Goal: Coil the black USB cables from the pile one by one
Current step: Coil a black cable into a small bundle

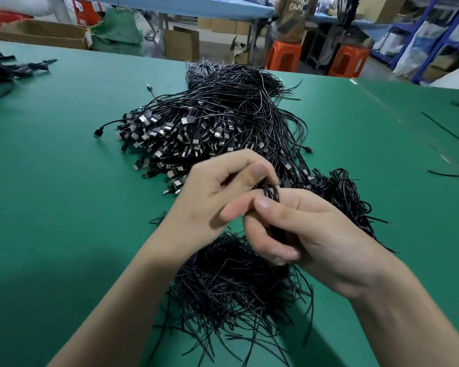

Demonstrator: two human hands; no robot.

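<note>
Fingers of both hands curl in, pinching one black USB cable. On the green table the big pile of USB cables lies toward the far edge, a smaller tangle of ends at the near edge — above it that cable, looped between left hand and right hand. If I slacken either pinch, the coil likely springs open.

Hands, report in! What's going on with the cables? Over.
Left grip and right grip pinching one black cable. Pile behind. Loose wires underneath, not blocking.
</note>
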